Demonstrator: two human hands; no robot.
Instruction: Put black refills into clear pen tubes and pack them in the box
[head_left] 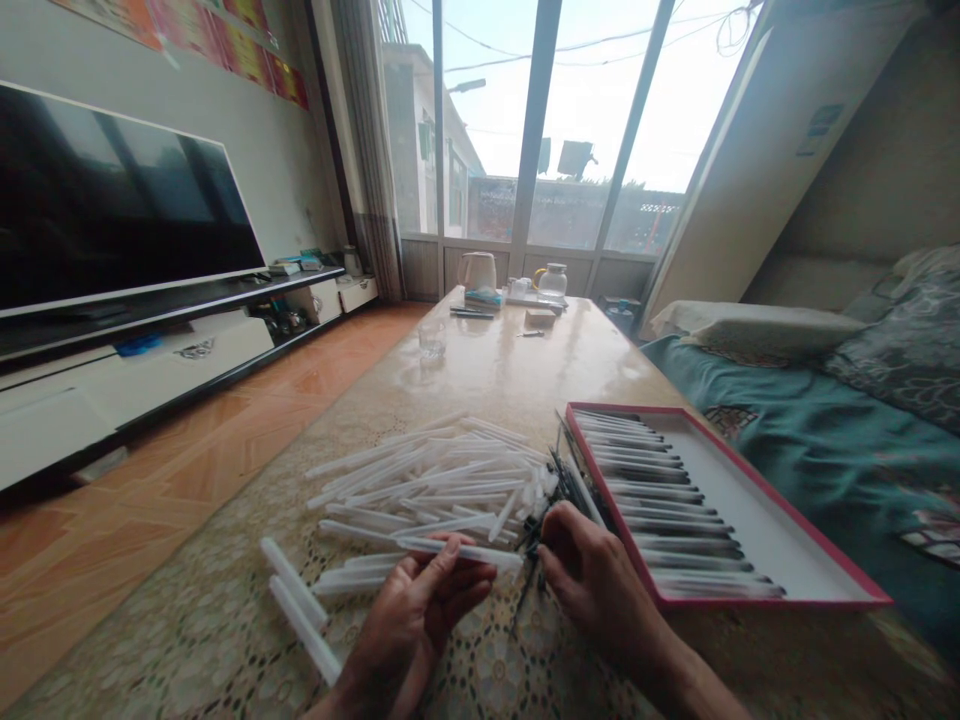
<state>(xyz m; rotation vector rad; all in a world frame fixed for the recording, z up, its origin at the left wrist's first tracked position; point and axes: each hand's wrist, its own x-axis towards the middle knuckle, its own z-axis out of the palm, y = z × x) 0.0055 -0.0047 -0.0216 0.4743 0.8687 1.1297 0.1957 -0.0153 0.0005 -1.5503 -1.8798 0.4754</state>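
Your tubes (427, 488) are whitish. Your box (727, 475) has a pink rim, and your tablecloth (187, 605) a beige flower pattern.

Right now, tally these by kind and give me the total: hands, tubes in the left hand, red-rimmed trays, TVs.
Hands (left hand, right hand): 2
Held tube: 1
Red-rimmed tray: 1
TV: 1
Total: 5
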